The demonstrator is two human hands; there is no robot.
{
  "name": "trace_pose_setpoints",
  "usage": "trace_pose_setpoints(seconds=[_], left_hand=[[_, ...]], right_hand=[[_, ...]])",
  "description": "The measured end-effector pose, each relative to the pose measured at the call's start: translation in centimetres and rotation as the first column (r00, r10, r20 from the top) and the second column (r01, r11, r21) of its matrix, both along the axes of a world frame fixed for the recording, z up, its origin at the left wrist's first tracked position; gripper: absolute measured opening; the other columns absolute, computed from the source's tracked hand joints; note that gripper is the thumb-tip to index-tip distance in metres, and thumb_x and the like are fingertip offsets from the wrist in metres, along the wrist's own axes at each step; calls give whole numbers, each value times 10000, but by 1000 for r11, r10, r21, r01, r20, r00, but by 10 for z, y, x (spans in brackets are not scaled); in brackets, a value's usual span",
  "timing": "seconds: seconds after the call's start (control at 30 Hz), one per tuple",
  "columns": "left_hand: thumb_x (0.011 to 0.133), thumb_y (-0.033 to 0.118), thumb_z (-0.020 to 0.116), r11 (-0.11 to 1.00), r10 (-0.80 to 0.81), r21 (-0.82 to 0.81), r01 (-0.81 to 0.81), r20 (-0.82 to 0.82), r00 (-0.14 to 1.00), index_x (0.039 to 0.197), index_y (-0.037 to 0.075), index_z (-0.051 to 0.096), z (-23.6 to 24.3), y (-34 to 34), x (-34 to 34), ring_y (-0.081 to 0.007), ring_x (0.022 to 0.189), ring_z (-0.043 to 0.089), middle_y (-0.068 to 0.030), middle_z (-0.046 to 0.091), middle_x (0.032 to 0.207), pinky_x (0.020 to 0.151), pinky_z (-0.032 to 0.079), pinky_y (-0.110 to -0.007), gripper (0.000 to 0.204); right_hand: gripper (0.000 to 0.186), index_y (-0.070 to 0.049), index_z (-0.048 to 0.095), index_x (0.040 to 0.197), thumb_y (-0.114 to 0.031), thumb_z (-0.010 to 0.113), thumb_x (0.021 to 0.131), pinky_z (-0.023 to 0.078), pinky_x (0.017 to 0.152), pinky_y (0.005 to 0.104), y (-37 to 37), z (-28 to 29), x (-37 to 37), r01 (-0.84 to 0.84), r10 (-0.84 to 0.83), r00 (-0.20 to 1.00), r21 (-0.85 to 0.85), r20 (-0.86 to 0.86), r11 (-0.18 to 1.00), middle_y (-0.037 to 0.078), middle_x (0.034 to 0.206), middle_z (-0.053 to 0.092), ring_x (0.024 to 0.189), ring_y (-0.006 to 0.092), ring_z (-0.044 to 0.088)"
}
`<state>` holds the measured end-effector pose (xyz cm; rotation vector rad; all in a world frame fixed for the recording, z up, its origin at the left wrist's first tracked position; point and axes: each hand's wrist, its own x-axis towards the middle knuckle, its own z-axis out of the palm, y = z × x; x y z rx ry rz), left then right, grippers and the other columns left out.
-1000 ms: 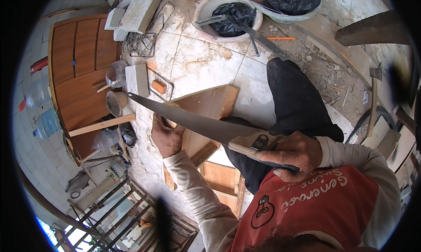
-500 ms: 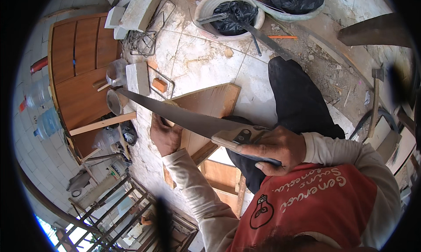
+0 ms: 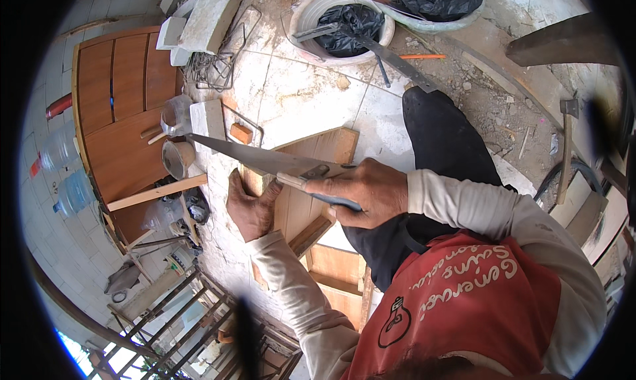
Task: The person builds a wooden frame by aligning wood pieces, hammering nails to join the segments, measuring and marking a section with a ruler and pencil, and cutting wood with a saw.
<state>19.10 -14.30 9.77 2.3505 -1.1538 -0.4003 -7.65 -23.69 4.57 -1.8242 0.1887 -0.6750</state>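
My right hand (image 3: 368,193) is clenched on the handsaw (image 3: 265,161), its blade across the wooden board (image 3: 311,181) that my left hand (image 3: 250,204) pins flat, fingers seemingly near the teeth, so a skipping blade could nick them.

The person wears a red vest (image 3: 464,300) over a long-sleeved top. The vest has pale curly writing across it and a small dark drawing shaped like a light bulb low on the front. The sleeves (image 3: 483,208) are light cream, a bit dusty and wrinkled, and they reach down to the wrists of the bare left hand (image 3: 250,204) and the bare right hand (image 3: 368,191), and the trousers (image 3: 450,148) are black.
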Motion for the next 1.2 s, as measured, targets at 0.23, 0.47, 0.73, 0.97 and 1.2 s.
trace_pose_setpoints(seconds=[0.23,0.47,0.73,0.97,1.2], left_hand=[[681,281,944,995,-27,-100,11,-162,986,1154,-16,651,1,-9,19,-158,981,606,-70,694,1055,911,480,-285,631],[619,374,967,1000,10,-13,-10,-45,999,1156,-48,634,1,-5,4,-164,927,612,-100,698,999,854,498,-287,760],[690,319,944,995,-50,-99,30,-205,978,1159,-13,647,0,-6,21,-165,983,621,-70,695,1073,903,490,-295,647],[685,335,952,1000,-2,-23,-1,-142,990,1110,6,666,4,-2,11,-142,961,611,-40,698,1029,887,481,-277,609],[701,337,941,991,-22,-133,0,-165,986,1071,7,663,-3,-6,19,-121,911,603,-31,692,987,840,478,-261,568]], right_hand=[[673,-9,516,1423,-29,693,774,618,715,436,38,-23,-76,-35,19,979,73,201,997,164,941,716,793,346,724],[603,2,533,1402,-106,660,822,606,588,398,16,-27,8,78,-88,969,51,231,996,166,872,724,608,312,695],[613,36,517,1405,-74,630,812,623,773,407,18,-8,-55,-15,16,974,-7,226,1000,166,942,718,800,315,734],[606,17,526,1408,-82,633,819,629,710,387,16,-21,3,-71,43,975,123,220,990,182,972,732,743,312,730],[665,-36,471,1474,-124,654,840,601,683,423,24,-23,-40,31,-30,960,1,277,1000,164,877,699,734,335,705]])
